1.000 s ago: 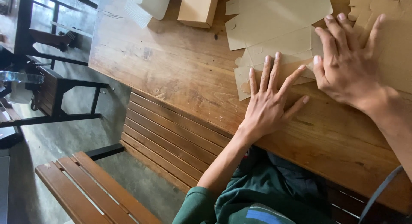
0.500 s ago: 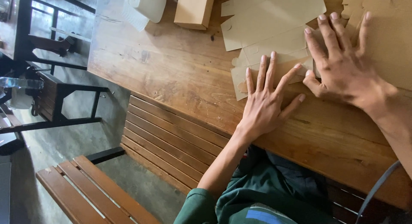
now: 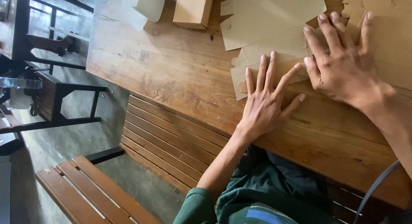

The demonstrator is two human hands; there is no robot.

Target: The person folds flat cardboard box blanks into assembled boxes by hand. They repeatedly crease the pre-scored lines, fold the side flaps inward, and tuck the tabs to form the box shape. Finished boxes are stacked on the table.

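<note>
Left hand (image 3: 264, 106) stays spread flat on the cardboard (image 3: 274, 48), centre frame; right hand (image 3: 343, 65), also wide, has perhaps slid slightly left; counter (image 3: 171, 74) unchanged.

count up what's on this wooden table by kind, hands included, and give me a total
Hands pressed flat, fingers spread: 2, left hand and right hand
Flat cardboard blanks: at least 2 overlapping, exact number unclear
Folded cardboard box: 1
White plastic container: 1
Total: at least 6
</note>
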